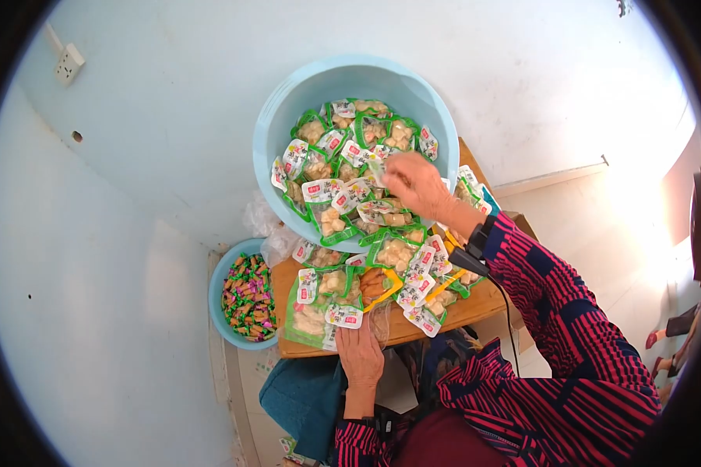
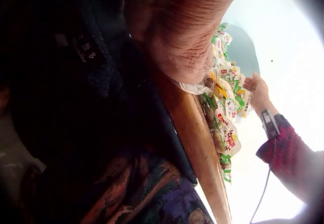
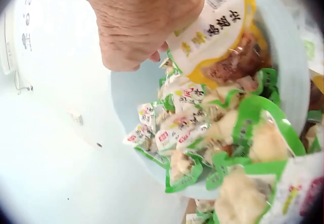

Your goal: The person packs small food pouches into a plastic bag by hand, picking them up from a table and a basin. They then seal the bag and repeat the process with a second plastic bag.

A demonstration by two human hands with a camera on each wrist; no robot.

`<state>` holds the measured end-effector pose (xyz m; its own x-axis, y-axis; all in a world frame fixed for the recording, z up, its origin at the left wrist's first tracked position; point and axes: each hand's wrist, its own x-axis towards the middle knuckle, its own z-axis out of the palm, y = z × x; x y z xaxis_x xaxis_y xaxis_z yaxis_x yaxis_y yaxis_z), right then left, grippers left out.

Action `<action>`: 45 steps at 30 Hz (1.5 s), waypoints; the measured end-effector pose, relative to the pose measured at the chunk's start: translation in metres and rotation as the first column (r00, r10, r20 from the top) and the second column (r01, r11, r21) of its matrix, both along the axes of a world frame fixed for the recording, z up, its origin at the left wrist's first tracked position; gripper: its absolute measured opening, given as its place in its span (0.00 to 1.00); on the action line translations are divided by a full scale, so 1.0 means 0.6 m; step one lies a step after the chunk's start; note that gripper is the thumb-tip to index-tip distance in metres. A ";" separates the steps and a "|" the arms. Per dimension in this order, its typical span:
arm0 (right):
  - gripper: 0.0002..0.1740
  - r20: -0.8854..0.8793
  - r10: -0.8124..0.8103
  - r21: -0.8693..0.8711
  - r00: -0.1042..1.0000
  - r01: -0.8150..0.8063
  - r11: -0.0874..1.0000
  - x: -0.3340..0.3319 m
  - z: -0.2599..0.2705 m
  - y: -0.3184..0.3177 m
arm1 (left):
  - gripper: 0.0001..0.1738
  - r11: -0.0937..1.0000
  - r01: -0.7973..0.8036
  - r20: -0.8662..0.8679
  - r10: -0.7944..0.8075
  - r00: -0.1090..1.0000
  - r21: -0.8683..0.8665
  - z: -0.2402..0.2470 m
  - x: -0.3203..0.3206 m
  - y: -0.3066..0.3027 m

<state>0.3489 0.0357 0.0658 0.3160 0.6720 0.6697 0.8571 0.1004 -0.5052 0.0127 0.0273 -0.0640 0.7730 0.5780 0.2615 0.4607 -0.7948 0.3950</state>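
Observation:
My right hand (image 1: pixel 417 183) is over the light-blue basin (image 1: pixel 273 101), with its fingertips bent at a small clear-and-white food packet (image 1: pixel 377 168). In the right wrist view, the hand (image 3: pixel 147 21) partly covers a yellow-edged packet (image 3: pixel 238 57) with a white label and brown food inside. Green-edged packets (image 3: pixel 185 171) of pale food lie heaped beneath it. At the table's front edge, my left hand (image 1: pixel 360 356) lies flat, fingertips right at a white-labelled packet (image 1: pixel 344 315). A larger green-edged clear bag (image 1: pixel 308 321) is beside them. The left wrist view hides the left fingertips.
More packets (image 1: pixel 420 280) cover the wooden table (image 1: pixel 475 300), some along its right side. A smaller blue basin (image 1: pixel 216 307) of small wrapped pieces stands lower left, below crumpled clear plastic (image 1: pixel 276 245). A wall is behind. A black cable (image 1: pixel 512 335) hangs from my right wrist.

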 end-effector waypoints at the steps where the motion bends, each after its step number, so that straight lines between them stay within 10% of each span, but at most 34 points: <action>1: 0.13 -0.030 -0.066 0.100 0.997 0.069 0.993 0.009 0.009 0.010 | 0.26 1.000 -0.005 0.016 0.005 1.000 0.009 -0.001 0.000 0.000; 5: 0.10 0.120 -0.172 0.156 0.978 0.152 0.976 0.055 0.032 0.049 | 0.27 1.000 0.006 0.011 -0.006 1.000 -0.004 -0.003 -0.002 0.001; 10: 0.17 -0.002 -0.269 -0.426 0.963 0.242 0.871 0.059 0.050 0.098 | 0.26 1.000 -0.005 0.028 0.005 1.000 0.005 -0.002 -0.001 0.000; 25: 0.23 -0.085 -0.297 -0.574 0.951 0.197 0.795 0.062 0.033 0.131 | 0.26 1.000 -0.016 0.030 0.015 0.999 0.014 -0.007 -0.003 0.001; 38: 0.07 0.077 -0.103 -0.627 0.992 0.128 0.768 0.055 0.040 0.125 | 0.25 1.000 -0.013 0.028 0.012 1.000 0.010 -0.006 -0.004 0.001; 44: 0.05 0.214 -0.091 -0.085 0.973 0.111 0.990 0.084 -0.007 0.135 | 0.25 1.000 -0.019 0.034 0.019 0.999 -0.007 -0.004 -0.004 0.001; 45: 0.05 -0.013 -0.107 -0.102 0.994 0.105 0.989 0.075 0.009 0.128 | 0.25 1.000 -0.017 0.032 0.018 0.999 -0.007 -0.005 -0.005 0.000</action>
